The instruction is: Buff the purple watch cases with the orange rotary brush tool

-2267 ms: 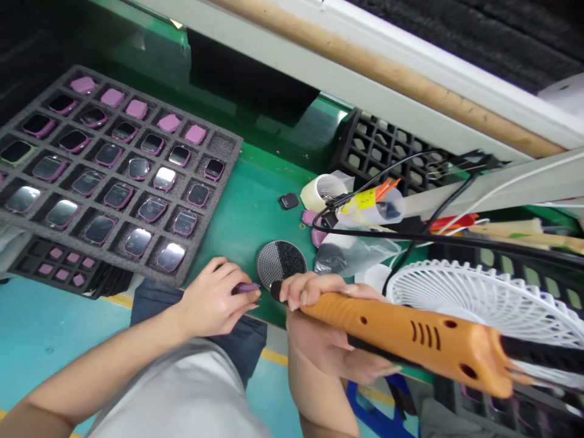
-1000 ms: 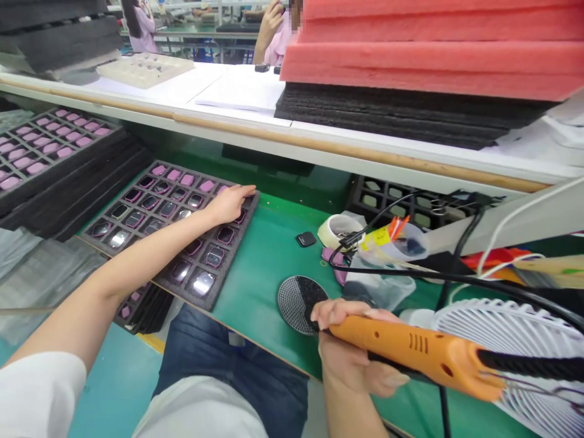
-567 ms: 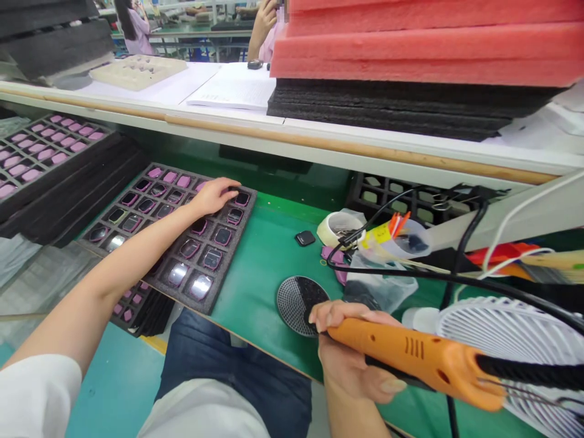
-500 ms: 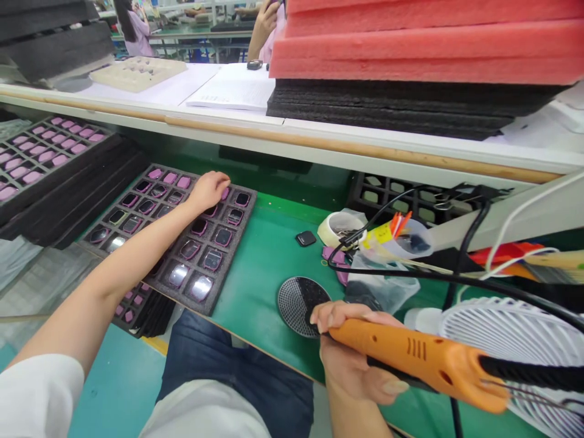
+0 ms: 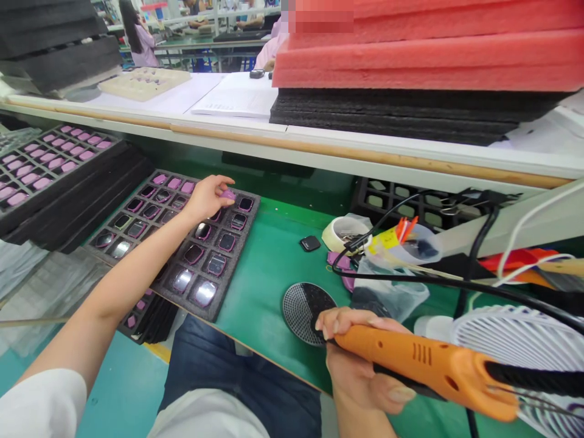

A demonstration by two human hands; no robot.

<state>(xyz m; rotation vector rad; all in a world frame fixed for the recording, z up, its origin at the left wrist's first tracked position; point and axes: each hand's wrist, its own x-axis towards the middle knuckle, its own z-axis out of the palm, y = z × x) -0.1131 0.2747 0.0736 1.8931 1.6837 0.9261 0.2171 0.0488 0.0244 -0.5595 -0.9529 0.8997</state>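
My left hand (image 5: 207, 196) reaches out over the far row of a dark foam tray (image 5: 246, 220) and pinches a small pink watch case (image 5: 227, 194) between thumb and fingers. The tray's pockets hold several pink watch cases, some face up with shiny screens. My right hand (image 5: 358, 359) is closed around an orange electric screwdriver (image 5: 424, 368) near the front edge of the green bench, its tip by a round black screw dish (image 5: 305, 304).
A white fan (image 5: 515, 347) and black cables lie at the right. A tape roll (image 5: 340, 230), a plastic cup of parts (image 5: 406, 243), a bag and loose watch pieces sit mid-bench. More foam trays (image 5: 50, 164) stack at the left. Red and black foam sheets (image 5: 420, 73) rest on the shelf above.
My left hand went from the bench front out to the tray's far row, drew back leftward along it, and now pinches a pink case there. The right hand kept holding the screwdriver.
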